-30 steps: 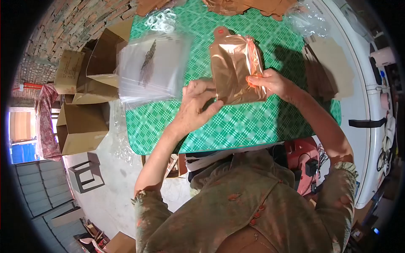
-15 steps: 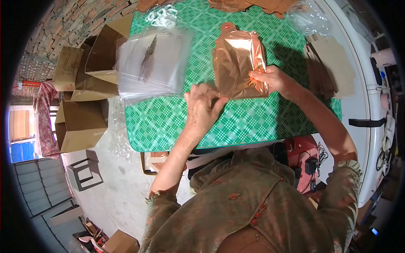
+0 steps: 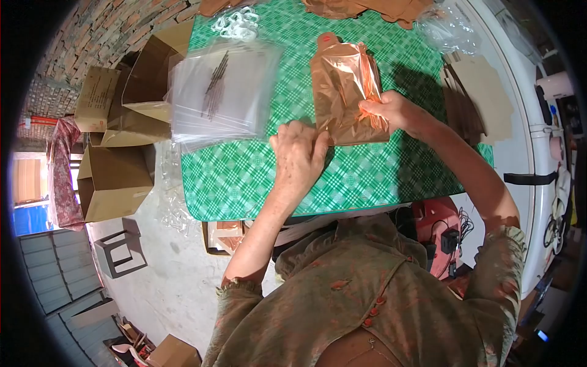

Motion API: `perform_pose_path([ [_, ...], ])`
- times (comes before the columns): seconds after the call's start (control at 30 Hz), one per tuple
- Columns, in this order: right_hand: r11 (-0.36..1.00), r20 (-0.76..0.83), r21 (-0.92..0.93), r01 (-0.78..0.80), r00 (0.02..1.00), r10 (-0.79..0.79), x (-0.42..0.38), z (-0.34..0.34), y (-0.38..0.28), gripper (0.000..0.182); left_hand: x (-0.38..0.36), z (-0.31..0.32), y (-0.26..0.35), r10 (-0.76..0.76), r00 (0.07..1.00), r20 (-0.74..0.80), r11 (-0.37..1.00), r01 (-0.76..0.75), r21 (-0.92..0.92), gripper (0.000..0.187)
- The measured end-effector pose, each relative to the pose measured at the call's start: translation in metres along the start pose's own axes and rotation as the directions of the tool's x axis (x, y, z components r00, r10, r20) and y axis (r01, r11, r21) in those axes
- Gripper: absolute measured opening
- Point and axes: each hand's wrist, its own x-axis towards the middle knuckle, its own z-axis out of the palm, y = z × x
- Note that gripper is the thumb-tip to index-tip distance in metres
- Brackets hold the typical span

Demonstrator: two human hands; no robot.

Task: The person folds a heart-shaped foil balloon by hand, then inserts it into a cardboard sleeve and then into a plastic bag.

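A flat brown package (image 3: pixel 339 101) lies on the green checked tablecloth, with shiny, copper-coloured film over much of it. Its narrow tab with a red mark points away from me. My right hand (image 3: pixel 400 113) is closed on the bunched film at the package's right edge, thumb on top. At the lower left corner, my left hand (image 3: pixel 298 147) rests with curled fingers, the thumb pressed against the package edge. What those fingertips pinch, if anything, is hidden.
Clear plastic bags (image 3: pixel 223 92) are stacked on the left, with white loops (image 3: pixel 235 24) behind. Flat card pieces (image 3: pixel 480 98) lie at the right, crumpled clear plastic (image 3: pixel 449 27) and brown pieces (image 3: pixel 367 7) at the back. Open cardboard boxes (image 3: pixel 116 177) stand left of the table.
The film has drawn in toward the right edge, baring more of the package's left side. My left hand has shifted slightly right; my right hand still grips the film.
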Motion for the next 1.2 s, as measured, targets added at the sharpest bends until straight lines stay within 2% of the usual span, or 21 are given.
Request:
perform_pose_path([
  [0.17, 0.993, 0.0, 0.107, 0.042, 0.999, -0.042, 0.0, 0.0, 0.015, 0.043, 0.007, 0.006, -0.002, 0.031, 0.999, -0.035, 0.997, -0.028, 0.077, 0.017],
  [0.27, 0.982, -0.066, 0.19, -0.007, 0.998, 0.02, -0.008, 0.009, 0.01, 0.041, 0.007, 0.009, -0.002, 0.061, 0.997, -0.053, 0.987, -0.053, 0.149, 0.018],
  [0.37, 0.979, -0.075, 0.204, -0.01, 0.997, 0.026, -0.012, 0.01, 0.009, 0.04, 0.011, 0.01, -0.001, 0.081, 0.995, -0.054, 0.978, -0.069, 0.195, 0.018],
  [0.47, 0.995, -0.037, 0.101, -0.008, 0.999, 0.011, -0.009, 0.006, 0.012, 0.043, 0.013, 0.011, 0.001, 0.11, 0.992, -0.06, 0.966, -0.093, 0.24, 0.017],
  [0.57, 0.995, -0.038, 0.1, -0.012, 0.999, 0.015, -0.003, 0.004, 0.02, 0.044, 0.015, 0.012, 0.001, 0.118, 0.992, -0.051, 0.961, -0.101, 0.257, 0.017],
  [0.67, 0.978, -0.041, 0.206, -0.029, 0.998, 0.038, -0.01, 0.009, 0.009, 0.04, 0.017, 0.011, 0.001, 0.078, 0.997, -0.025, 0.974, -0.071, 0.213, 0.015],
  [0.77, 0.986, -0.036, 0.166, -0.032, 0.999, 0.039, -0.009, 0.007, 0.009, 0.039, 0.025, 0.002, 0.013, 0.126, 0.991, -0.054, 0.983, -0.118, 0.144, 0.035],
  [0.87, 0.982, -0.041, 0.187, -0.015, 0.999, 0.023, -0.015, 0.011, 0.0, 0.039, 0.039, 0.004, 0.017, 0.406, 0.914, 0.017, 0.907, -0.405, 0.113, 0.06],
  [0.9, 0.98, -0.03, 0.201, -0.002, 1.0, 0.008, -0.015, 0.011, 0.003, 0.039, 0.037, 0.007, 0.015, 0.379, 0.908, 0.18, 0.913, -0.399, 0.087, 0.073],
  [1.0, 0.979, -0.008, 0.2, 0.039, 0.999, -0.038, -0.009, 0.007, 0.01, 0.039, 0.042, 0.014, 0.012, 0.432, 0.857, 0.283, 0.891, -0.453, 0.012, 0.079],
  [1.1, 0.987, -0.009, 0.148, 0.061, 0.998, -0.06, -0.008, 0.007, 0.012, 0.038, 0.04, 0.023, 0.005, 0.418, 0.847, 0.328, 0.885, -0.461, 0.063, 0.082],
  [1.2, 0.945, 0.0, 0.326, 0.019, 1.0, -0.02, -0.007, 0.01, 0.014, 0.036, 0.037, 0.024, 0.006, 0.389, 0.852, 0.35, 0.892, -0.444, 0.09, 0.082],
])
